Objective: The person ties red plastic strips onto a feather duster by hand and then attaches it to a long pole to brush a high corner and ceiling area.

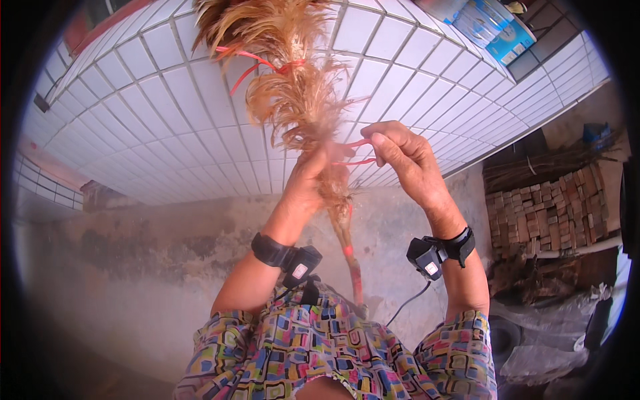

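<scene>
A long feather duster (290, 100) with golden-brown feathers runs from the top of the view down toward my body. My left hand (309, 179) is closed around its lower feathered part; some fingers are hidden behind the feathers and blurred. To the right of it, my right hand (408, 155) pinches a loop of red string (357, 162) between thumb and forefinger, pulled out sideways from the duster. Higher up, another red tie (283, 67) circles the feathers, its loose ends hanging to the left. Below my left hand, the thin handle (355, 277) shows red bands.
A white-tiled ledge (207, 150) spans the far side behind the duster. At the upper right stands a clear and blue container (483, 27) beside a blue box (512, 41). Stacked bricks (550, 213) and grey plastic sheeting (553, 333) lie at the right on the ground.
</scene>
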`<move>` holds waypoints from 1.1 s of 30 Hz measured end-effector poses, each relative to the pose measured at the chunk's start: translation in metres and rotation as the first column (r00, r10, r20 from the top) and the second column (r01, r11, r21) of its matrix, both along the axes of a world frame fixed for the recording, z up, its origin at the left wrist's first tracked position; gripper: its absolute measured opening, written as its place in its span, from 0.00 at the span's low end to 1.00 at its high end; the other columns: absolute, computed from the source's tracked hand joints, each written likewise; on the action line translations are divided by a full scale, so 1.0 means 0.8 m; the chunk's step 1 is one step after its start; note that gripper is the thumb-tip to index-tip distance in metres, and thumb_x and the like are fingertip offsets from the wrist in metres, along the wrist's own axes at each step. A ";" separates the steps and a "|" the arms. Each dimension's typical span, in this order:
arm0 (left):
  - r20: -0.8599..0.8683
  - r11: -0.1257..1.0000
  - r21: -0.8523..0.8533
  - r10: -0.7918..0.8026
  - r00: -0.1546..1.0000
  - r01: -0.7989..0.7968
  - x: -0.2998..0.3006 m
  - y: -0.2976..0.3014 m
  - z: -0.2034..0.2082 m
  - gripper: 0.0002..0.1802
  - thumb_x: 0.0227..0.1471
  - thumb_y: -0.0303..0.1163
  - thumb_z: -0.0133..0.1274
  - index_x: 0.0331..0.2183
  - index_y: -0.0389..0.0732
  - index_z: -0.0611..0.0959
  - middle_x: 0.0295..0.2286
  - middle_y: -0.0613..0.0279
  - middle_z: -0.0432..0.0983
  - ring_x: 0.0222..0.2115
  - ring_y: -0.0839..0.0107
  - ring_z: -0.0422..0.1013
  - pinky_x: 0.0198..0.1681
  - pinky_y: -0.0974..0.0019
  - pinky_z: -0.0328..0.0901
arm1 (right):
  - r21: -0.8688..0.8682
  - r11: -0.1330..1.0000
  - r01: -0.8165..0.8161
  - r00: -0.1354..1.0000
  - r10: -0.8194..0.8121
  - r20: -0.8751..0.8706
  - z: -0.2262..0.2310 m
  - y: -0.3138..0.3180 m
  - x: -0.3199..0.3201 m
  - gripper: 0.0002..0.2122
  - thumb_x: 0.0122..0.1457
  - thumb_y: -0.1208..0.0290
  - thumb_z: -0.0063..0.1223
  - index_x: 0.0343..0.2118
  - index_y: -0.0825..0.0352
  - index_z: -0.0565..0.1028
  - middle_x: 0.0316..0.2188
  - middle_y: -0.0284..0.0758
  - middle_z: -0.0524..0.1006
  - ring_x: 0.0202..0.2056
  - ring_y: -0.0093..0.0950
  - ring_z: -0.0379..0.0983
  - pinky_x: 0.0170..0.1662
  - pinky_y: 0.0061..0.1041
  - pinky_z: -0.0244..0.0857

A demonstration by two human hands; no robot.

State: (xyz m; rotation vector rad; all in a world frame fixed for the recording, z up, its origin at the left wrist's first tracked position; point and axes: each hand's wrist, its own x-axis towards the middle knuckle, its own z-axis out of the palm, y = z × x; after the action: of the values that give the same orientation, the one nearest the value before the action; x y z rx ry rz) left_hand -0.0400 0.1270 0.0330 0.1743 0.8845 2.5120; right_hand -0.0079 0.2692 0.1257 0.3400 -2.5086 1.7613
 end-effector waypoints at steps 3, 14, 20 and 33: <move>-0.038 0.999 -0.028 -0.030 0.999 0.029 0.001 -0.001 -0.006 0.20 0.49 0.49 0.42 0.28 0.40 0.71 0.19 0.65 0.66 0.17 0.80 0.63 0.18 0.78 0.61 | 0.188 0.979 0.078 0.994 -0.061 -0.096 -0.021 0.010 0.005 0.12 0.54 0.67 0.42 0.25 0.72 0.71 0.23 0.35 0.70 0.24 0.19 0.64 0.27 0.19 0.58; -0.176 0.996 0.030 -0.074 0.982 0.081 -0.010 0.000 -0.021 0.23 0.48 0.51 0.42 0.32 0.39 0.71 0.22 0.66 0.67 0.20 0.80 0.63 0.20 0.78 0.59 | -0.369 0.929 -0.020 0.962 0.118 0.247 0.003 -0.025 0.013 0.15 0.56 0.63 0.39 0.15 0.64 0.63 0.08 0.23 0.56 0.11 0.14 0.51 0.15 0.15 0.46; -0.298 0.999 -0.036 0.028 0.954 -0.040 -0.005 -0.005 -0.013 0.24 0.49 0.44 0.43 0.42 0.35 0.65 0.31 0.65 0.67 0.29 0.79 0.66 0.27 0.75 0.64 | -0.679 0.733 -0.034 0.911 0.302 0.280 0.015 -0.053 -0.007 0.15 0.56 0.63 0.38 0.15 0.63 0.60 0.07 0.24 0.53 0.10 0.15 0.47 0.15 0.16 0.45; -0.823 0.405 -0.221 0.411 0.392 -0.887 0.049 -0.034 0.028 0.11 0.39 0.20 0.51 0.30 0.34 0.73 0.27 0.58 0.69 0.24 0.67 0.67 0.26 0.72 0.61 | -0.647 0.757 -0.095 0.945 0.273 0.181 -0.004 -0.071 -0.006 0.16 0.57 0.63 0.38 0.14 0.64 0.60 0.08 0.23 0.53 0.10 0.15 0.47 0.14 0.15 0.44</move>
State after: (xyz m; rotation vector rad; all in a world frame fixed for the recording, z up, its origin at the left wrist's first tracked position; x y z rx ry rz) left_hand -0.0012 0.1000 0.0557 0.5964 2.6253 2.6201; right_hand -0.0130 0.2127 0.1225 0.3262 -1.8705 2.7540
